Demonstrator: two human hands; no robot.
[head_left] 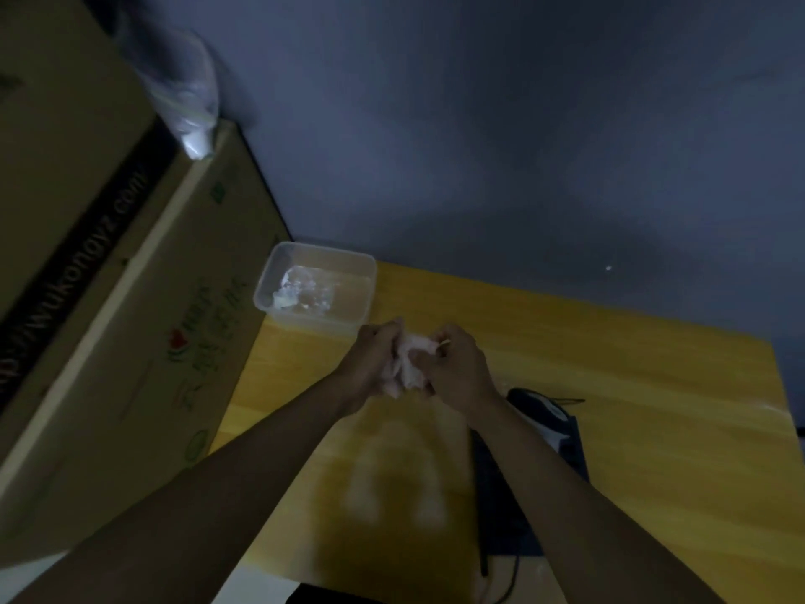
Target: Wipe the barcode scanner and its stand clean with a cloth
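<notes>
Both hands meet above the middle of the yellow table (631, 407), bunching a small pale cloth (411, 357) between them. My left hand (374, 364) grips its left side and my right hand (457, 368) grips its right side. The dark barcode scanner (544, 414) lies on the table just right of my right wrist, partly hidden by my forearm. Its dark stand (501, 516) and a cable extend toward me under that arm. The scene is dim.
A clear plastic tub (318, 289) holding something white sits at the table's far left corner. A large cardboard box (109, 298) stands along the left edge, with a plastic bag (187, 93) on top. A grey wall lies behind.
</notes>
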